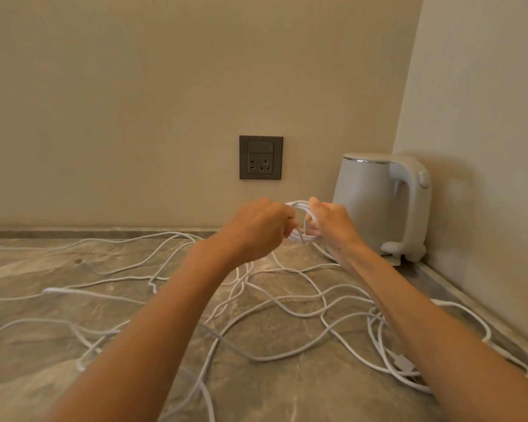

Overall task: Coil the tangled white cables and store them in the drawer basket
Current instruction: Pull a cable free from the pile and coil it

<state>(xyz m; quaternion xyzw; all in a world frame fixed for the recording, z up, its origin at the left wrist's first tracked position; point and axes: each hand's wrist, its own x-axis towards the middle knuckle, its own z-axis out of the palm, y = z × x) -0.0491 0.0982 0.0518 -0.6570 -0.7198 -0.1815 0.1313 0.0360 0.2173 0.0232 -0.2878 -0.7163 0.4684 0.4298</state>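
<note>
White cables: likely light, limp, snag-prone | coil pinched between curled left hand and right hand | best held across loops

beige walls meet in a corner above a grey marbled counter.

Both arms stretched fwd, L hand & R hand close together, gripping cable coil.
</note>
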